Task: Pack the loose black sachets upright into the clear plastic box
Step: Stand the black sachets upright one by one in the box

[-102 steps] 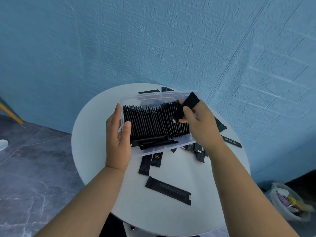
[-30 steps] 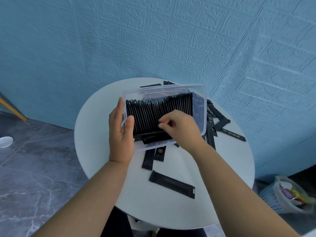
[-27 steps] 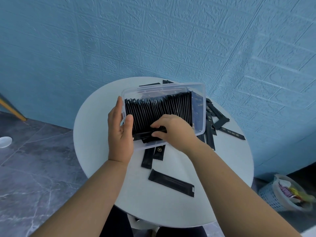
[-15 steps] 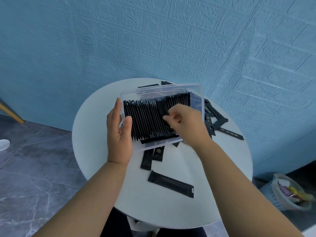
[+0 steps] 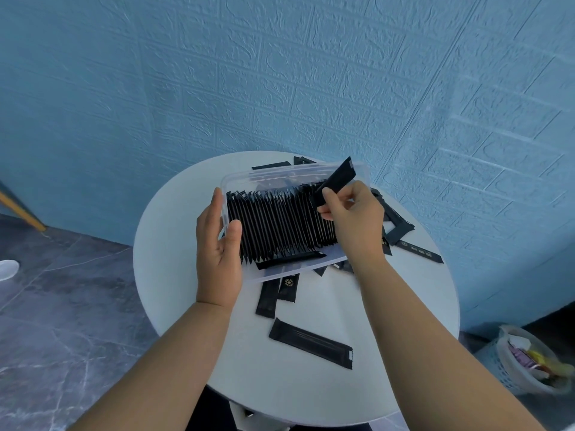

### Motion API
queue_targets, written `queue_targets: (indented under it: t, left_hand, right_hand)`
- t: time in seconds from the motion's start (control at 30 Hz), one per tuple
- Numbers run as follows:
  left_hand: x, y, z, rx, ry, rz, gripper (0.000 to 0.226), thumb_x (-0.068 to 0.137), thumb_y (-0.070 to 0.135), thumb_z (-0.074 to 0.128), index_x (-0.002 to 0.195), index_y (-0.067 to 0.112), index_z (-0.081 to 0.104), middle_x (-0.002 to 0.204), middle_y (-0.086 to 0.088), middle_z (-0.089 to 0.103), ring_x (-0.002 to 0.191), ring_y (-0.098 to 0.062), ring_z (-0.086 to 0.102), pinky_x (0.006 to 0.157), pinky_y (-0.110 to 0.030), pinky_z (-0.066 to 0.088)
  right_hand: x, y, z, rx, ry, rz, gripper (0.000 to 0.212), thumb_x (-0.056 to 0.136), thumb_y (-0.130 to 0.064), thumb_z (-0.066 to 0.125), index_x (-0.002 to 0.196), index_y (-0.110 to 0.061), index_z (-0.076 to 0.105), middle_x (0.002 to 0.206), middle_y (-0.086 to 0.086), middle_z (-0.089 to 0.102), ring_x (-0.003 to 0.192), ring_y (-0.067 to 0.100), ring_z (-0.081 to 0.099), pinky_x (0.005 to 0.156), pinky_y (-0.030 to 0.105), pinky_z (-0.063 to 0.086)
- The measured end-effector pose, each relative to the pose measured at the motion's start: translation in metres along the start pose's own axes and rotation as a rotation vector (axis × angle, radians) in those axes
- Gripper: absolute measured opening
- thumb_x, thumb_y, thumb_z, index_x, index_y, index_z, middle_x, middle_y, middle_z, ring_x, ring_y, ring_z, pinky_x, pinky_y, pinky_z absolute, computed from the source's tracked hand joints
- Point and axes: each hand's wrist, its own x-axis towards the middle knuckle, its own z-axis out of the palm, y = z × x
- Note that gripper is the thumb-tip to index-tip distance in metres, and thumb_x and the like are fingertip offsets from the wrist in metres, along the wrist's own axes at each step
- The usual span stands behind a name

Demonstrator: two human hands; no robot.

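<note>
While left hand [image 5: 217,253] grips box [image 5: 300,271] — right [image 5: 354,214] pinches sachet [image 5: 338,178]

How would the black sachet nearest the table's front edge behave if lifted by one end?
The near sachet is probably light: the right hand pinches a matching sachet aloft. Likely fairly stiff: that one juts out straight.

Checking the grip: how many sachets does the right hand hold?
1: black sachet pinched by the right hand above the clear box, far-right corner; another may hide behind.
</note>
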Motion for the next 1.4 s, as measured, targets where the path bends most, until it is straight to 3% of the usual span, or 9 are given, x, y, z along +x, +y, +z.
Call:
queue_targets:
  t: [0.23,0.33,0.57,0.73,0.93,1.13,1.27,1.4]
  left_hand:
    - [0.001,-0.002,0.0,-0.018,0.003,0.004,0.044,0.094,0.032,0.04,0.133,0.043,0.025,0.132,0.024,0.034,0.124,0.02,0.03,0.096,0.001,0.025]
    - [0.002,-0.002,0.0,-0.019,0.004,0.008,0.044,0.092,0.037,0.04,0.133,0.044,0.026,0.132,0.024,0.034,0.124,0.019,0.03,0.095,0.001,0.026]
    - [0.001,-0.003,0.001,-0.008,0.002,0.013,0.045,0.094,0.025,0.04,0.132,0.044,0.026,0.132,0.023,0.034,0.123,0.02,0.03,0.094,0.001,0.025]
    - [0.001,-0.002,0.001,-0.01,0.006,0.0,0.045,0.094,0.026,0.04,0.133,0.044,0.025,0.131,0.024,0.033,0.122,0.022,0.03,0.094,0.002,0.025]
    - [0.001,-0.001,0.0,-0.009,0.004,0.01,0.044,0.09,0.041,0.039,0.133,0.045,0.025,0.131,0.024,0.034,0.123,0.021,0.031,0.094,0.002,0.025]
    - [0.001,0.0,0.001,-0.006,0.001,0.007,0.045,0.094,0.025,0.039,0.132,0.044,0.025,0.132,0.024,0.032,0.122,0.022,0.03,0.093,0.003,0.025]
    - [0.001,0.0,0.001,-0.014,0.0,0.003,0.045,0.094,0.024,0.039,0.132,0.044,0.025,0.132,0.025,0.032,0.122,0.023,0.029,0.095,0.002,0.024]
    - [0.001,0.0,0.001,-0.013,-0.003,-0.001,0.045,0.094,0.024,0.039,0.132,0.044,0.025,0.132,0.025,0.032,0.123,0.022,0.029,0.094,0.002,0.024]
  right_hand:
    - [-0.001,0.013,0.005,-0.269,-0.085,-0.057,0.03,0.088,-0.022,0.063,0.066,-0.023,0.044,0.071,0.009,0.066,0.074,0.024,0.067,0.073,0.04,0.054]
    - [-0.002,0.02,0.006,-0.365,-0.145,-0.044,0.03,0.089,-0.021,0.063,0.066,-0.021,0.043,0.073,0.011,0.064,0.075,0.027,0.065,0.07,0.038,0.053]
    - [0.0,0.028,0.003,-0.57,-0.255,0.024,0.02,0.086,-0.026,0.067,0.078,-0.015,0.052,0.075,0.003,0.062,0.076,0.024,0.062,0.071,0.036,0.052]
    - [0.0,0.024,0.003,-0.456,-0.219,-0.025,0.018,0.087,-0.031,0.065,0.082,-0.017,0.055,0.076,0.001,0.063,0.072,0.022,0.064,0.069,0.036,0.053]
    - [0.0,0.023,0.008,-0.377,-0.214,0.024,0.014,0.088,-0.019,0.064,0.078,-0.017,0.055,0.066,-0.002,0.059,0.06,0.015,0.063,0.066,0.037,0.056]
    - [-0.002,0.025,0.01,-0.357,-0.212,0.03,0.009,0.092,-0.016,0.057,0.083,-0.016,0.06,0.07,0.001,0.062,0.059,0.012,0.063,0.069,0.037,0.056]
    - [0.0,0.024,0.009,-0.415,-0.206,0.021,0.009,0.091,-0.017,0.058,0.082,-0.017,0.06,0.069,-0.004,0.059,0.069,0.023,0.065,0.07,0.041,0.055]
    - [-0.001,0.024,0.01,-0.42,-0.197,-0.014,0.01,0.09,-0.014,0.058,0.082,-0.019,0.056,0.066,-0.01,0.053,0.066,0.02,0.06,0.066,0.04,0.054]
